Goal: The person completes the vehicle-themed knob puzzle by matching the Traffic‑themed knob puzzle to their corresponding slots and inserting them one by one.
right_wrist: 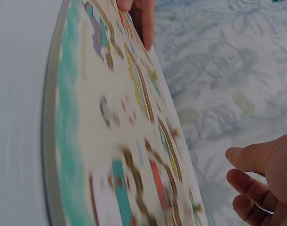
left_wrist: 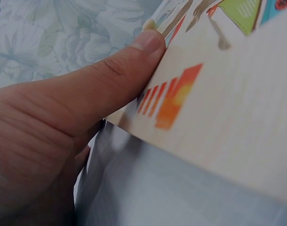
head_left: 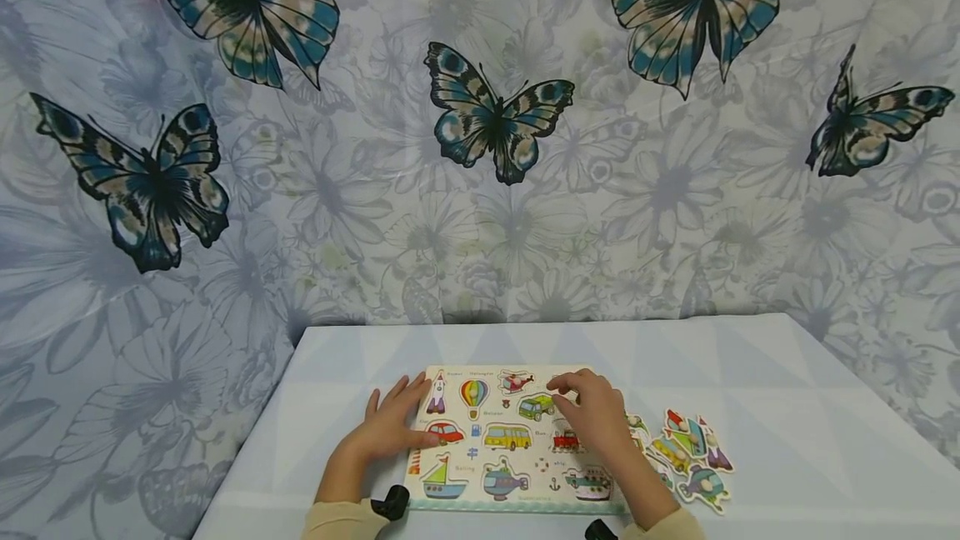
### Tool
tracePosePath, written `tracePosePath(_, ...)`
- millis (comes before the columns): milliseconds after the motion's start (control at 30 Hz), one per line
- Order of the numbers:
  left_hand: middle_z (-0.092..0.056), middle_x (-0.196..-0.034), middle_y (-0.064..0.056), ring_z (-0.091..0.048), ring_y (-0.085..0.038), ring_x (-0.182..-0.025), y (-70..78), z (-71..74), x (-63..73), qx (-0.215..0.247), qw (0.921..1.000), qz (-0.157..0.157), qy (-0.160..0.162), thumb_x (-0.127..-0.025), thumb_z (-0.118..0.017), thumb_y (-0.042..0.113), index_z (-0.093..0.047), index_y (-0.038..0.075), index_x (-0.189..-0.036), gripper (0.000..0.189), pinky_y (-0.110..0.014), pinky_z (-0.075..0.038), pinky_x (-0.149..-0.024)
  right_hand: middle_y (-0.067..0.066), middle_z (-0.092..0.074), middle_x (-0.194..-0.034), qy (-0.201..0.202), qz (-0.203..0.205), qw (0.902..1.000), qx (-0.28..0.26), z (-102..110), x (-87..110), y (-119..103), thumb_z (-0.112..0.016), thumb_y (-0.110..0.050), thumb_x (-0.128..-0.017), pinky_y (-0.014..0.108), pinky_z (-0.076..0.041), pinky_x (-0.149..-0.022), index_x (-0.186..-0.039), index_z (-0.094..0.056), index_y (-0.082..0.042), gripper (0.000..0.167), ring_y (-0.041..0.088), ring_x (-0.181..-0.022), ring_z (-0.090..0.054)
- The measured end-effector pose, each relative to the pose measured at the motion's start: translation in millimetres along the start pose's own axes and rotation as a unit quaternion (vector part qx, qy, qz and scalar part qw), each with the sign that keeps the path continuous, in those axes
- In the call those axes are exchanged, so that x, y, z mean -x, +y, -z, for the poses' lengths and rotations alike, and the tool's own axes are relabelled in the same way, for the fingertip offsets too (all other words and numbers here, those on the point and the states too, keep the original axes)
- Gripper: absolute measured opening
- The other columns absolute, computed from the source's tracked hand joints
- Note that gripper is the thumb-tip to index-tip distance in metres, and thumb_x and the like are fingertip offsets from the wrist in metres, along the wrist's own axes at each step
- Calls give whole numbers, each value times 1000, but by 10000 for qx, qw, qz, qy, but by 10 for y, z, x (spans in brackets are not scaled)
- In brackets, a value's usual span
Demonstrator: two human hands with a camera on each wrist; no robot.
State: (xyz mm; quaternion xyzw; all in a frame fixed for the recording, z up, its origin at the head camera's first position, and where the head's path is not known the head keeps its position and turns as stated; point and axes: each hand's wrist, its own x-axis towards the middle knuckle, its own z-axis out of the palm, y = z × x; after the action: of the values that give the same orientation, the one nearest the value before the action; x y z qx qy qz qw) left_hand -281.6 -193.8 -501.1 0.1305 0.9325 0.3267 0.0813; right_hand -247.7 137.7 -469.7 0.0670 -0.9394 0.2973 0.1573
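A flat wooden puzzle board (head_left: 450, 507) with coloured vehicle pictures lies on the white table. My left hand (head_left: 390, 423) rests at its left edge, fingers spread, with the thumb (left_wrist: 150, 44) laid over the board's rim near the red car (head_left: 446, 432). Over the upper right corner hovers my right hand (head_left: 592, 411), its fingers loosely bent. Between its thumb and fingertips (right_wrist: 242, 181) nothing shows in the right wrist view. Just below and left of those fingertips is the green jeep (head_left: 536, 407); the red train (head_left: 566, 440) is partly covered by the hand.
Right of the board, several loose vehicle pieces (head_left: 701, 486) lie in an overlapping pile, partly behind my right forearm. The table (head_left: 810, 440) reaches back to a wall hung with butterfly-patterned cloth (head_left: 495, 232). Dark wrist devices (head_left: 392, 504) sit at both cuffs.
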Motion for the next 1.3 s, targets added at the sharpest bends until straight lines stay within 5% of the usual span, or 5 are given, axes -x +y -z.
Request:
tracePosePath(300,-28,-166,-7,-13,-39,-156,2,2,7,-17,10000,18,-20,-73,-85,47,-38,15,-155,100,-68,7,-120,1,-69,-100,-213,-487,9984,167,366,87,439,-73,-16,-90,32,-33,-65,-107,-76,-21,18,13,-73,-48)
tracePosePath(600,-30,-165,-7,-13,-39,-156,36,8,19,107,9999,-37,68,-70,-88,42,-42,13,-153,99,-69,7,-119,1,-68,-99,-384,-965,9946,84,488,171,697,-73,-16,-90,25,-35,-55,-106,-77,-18,16,13,-70,-45)
tracePosePath(1300,-30,-165,-8,-14,-38,-155,31,-4,-2,77,9999,25,96,-70,-87,45,-41,15,-154,100,-68,7,-119,4,-73,-102,-835,-747,9929,402,496,198,982,-70,-7,-88,29,-40,-59,-101,-80,-22,21,10,-70,-55)
